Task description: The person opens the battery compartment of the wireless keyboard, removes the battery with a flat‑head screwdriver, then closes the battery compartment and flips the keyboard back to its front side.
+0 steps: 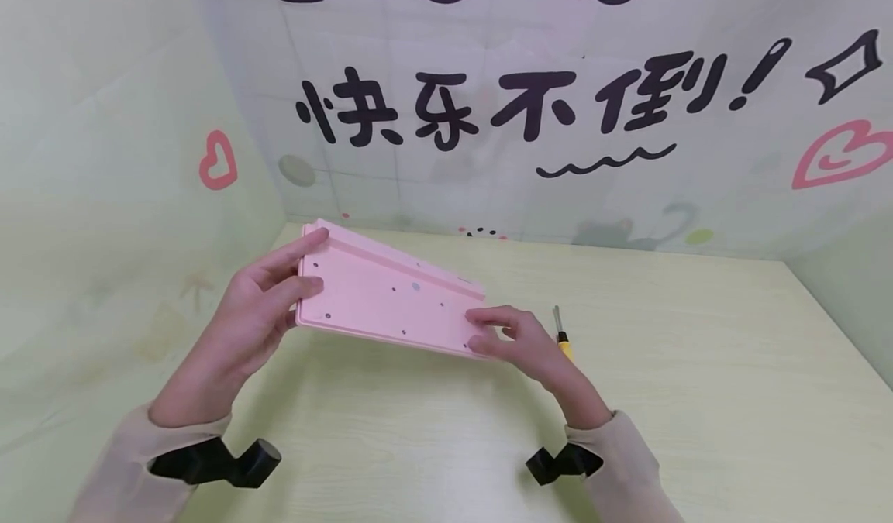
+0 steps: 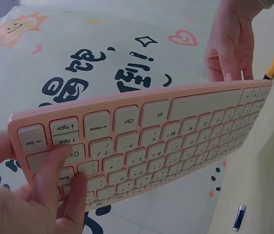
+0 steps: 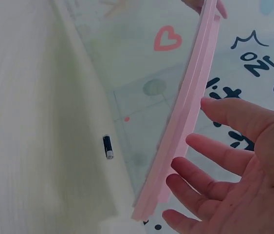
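A pink keyboard (image 1: 377, 298) is held up above the table, tilted, its underside with small dark screw holes facing the head camera. My left hand (image 1: 254, 306) grips one end of it. In the left wrist view, fingers of this hand (image 2: 44, 195) lie over the white keys (image 2: 127, 117) near Enter. At the other end is my right hand (image 1: 519, 341), fingertips at the underside. The right wrist view shows this hand (image 3: 234, 165) with spread, loosely extended fingers beside the keyboard's pink edge (image 3: 180, 122); whether all fingertips touch, I cannot tell.
A screwdriver (image 1: 562, 337) with a yellow handle lies on the table (image 1: 698, 368) behind the right hand. A dark battery-like cylinder (image 3: 108, 146) with a silver end lies on the tabletop. Printed fabric walls (image 1: 432, 190) stand behind and at the sides.
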A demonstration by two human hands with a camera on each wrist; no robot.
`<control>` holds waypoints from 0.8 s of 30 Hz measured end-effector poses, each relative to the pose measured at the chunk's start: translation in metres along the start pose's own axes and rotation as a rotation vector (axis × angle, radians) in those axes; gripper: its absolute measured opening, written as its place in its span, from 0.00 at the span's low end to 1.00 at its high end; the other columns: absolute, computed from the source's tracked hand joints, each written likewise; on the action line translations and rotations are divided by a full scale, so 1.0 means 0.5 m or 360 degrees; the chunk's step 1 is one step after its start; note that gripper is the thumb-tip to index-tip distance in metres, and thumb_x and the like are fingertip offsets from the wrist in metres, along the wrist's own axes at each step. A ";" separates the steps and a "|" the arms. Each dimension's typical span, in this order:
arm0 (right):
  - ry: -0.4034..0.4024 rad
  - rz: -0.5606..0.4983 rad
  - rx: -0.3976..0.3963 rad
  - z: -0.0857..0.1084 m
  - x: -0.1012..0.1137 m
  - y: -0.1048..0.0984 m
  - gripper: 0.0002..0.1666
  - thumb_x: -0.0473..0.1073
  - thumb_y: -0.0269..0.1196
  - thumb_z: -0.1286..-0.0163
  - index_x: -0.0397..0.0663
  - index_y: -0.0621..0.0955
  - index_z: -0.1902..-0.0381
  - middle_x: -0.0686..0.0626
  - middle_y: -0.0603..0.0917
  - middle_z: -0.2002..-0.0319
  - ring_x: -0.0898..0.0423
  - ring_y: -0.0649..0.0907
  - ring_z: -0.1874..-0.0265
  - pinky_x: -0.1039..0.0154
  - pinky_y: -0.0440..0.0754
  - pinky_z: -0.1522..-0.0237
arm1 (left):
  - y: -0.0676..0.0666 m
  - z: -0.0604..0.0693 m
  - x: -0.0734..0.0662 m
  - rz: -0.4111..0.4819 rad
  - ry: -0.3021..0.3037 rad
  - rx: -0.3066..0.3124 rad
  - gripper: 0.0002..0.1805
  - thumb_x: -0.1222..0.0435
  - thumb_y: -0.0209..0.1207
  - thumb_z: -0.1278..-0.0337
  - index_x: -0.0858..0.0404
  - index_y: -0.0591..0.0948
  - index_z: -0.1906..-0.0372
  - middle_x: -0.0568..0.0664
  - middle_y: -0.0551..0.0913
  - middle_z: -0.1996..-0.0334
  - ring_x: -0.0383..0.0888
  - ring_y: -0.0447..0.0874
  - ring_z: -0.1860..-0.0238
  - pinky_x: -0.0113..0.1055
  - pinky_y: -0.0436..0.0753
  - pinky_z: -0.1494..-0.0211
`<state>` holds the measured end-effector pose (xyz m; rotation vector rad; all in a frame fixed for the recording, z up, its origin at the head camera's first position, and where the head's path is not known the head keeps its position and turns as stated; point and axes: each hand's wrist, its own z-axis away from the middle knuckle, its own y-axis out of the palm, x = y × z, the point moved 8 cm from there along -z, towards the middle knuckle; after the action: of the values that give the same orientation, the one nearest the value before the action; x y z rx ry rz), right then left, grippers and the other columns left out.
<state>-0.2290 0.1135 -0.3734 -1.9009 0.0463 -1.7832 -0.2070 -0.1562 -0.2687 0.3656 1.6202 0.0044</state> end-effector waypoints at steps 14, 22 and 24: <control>-0.0337 -0.0020 0.0179 0.021 0.115 0.062 0.19 0.39 0.66 0.42 0.42 0.80 0.51 0.47 0.77 0.51 0.50 0.76 0.52 0.54 0.75 0.52 | -0.001 0.004 0.009 0.0023 -0.0030 -0.0041 0.27 0.75 0.54 0.43 0.56 0.71 0.38 0.57 0.62 0.42 0.43 0.74 0.57 0.32 0.80 0.62; -0.0472 0.0089 0.0117 0.023 0.157 0.087 0.18 0.37 0.69 0.46 0.46 0.81 0.56 0.51 0.76 0.55 0.54 0.74 0.54 0.58 0.76 0.55 | 0.008 0.007 0.011 0.0047 -0.0066 -0.0071 0.28 0.76 0.54 0.44 0.57 0.70 0.37 0.58 0.64 0.45 0.43 0.75 0.59 0.31 0.80 0.63; -0.0479 0.0120 0.0093 0.020 0.163 0.091 0.18 0.37 0.70 0.47 0.46 0.80 0.57 0.52 0.76 0.55 0.54 0.74 0.55 0.59 0.76 0.56 | 0.010 0.007 0.012 0.0056 -0.0072 -0.0079 0.28 0.76 0.55 0.44 0.57 0.69 0.37 0.58 0.64 0.45 0.42 0.75 0.60 0.31 0.80 0.64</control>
<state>-0.1941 0.0475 -0.3164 -2.0750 -0.0408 -1.4188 -0.2025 -0.1509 -0.2735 0.3536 1.5658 0.0622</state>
